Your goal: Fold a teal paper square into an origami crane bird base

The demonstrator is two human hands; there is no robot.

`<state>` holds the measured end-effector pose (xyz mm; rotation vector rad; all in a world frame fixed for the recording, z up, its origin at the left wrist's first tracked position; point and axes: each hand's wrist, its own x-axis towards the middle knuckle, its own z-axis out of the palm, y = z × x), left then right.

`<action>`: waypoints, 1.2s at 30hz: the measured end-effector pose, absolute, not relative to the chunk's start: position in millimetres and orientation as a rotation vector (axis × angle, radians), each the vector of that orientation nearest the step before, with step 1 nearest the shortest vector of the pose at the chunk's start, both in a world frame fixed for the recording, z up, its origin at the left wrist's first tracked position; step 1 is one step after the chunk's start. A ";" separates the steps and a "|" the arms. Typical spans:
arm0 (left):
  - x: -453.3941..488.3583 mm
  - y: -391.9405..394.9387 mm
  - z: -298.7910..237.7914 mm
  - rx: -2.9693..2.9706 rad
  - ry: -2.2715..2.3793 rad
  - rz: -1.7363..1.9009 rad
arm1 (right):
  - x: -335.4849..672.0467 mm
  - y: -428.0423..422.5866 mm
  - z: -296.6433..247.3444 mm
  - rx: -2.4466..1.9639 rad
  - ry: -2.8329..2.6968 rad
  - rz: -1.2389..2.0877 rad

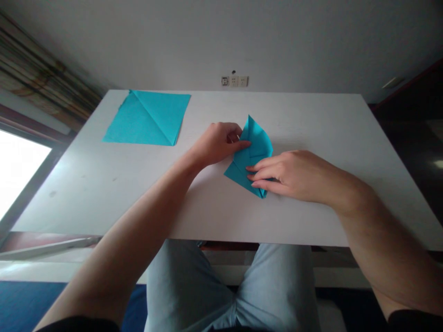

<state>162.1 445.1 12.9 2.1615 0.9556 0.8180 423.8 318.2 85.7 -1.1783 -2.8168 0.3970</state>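
A partly folded sheet of turquoise paper [258,136] is between my hands near the middle of the table, creased, with one pointed corner standing up at the far end. My left hand [224,140] pinches its left edge, thumb on top and the fingers curled behind. From the right, my right hand [284,173] lays its fingertips on the lower part of the paper, fingers extended and close together. Part of the paper's right side is hidden under that hand.
A second turquoise sheet [148,117], with a diagonal crease, lies at the back left of the white table [104,193]. Wall sockets [234,81] sit just above the table's far edge. A curtain [44,69] and a window are on the left.
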 end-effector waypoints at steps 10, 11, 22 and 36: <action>174.3 440.3 19.7 1.999 1.051 0.878 | 422.4 318.3 83.9 -1.225 -2.850 0.386; 174.6 440.9 19.3 1.988 1.041 0.881 | 422.5 318.2 84.2 -1.218 -2.850 0.379; 167.0 452.0 9.7 1.785 0.606 0.877 | 425.9 320.5 80.7 -1.161 -2.835 0.407; 174.4 457.8 7.2 1.755 0.670 0.917 | 426.1 319.3 81.4 -1.145 -2.847 0.320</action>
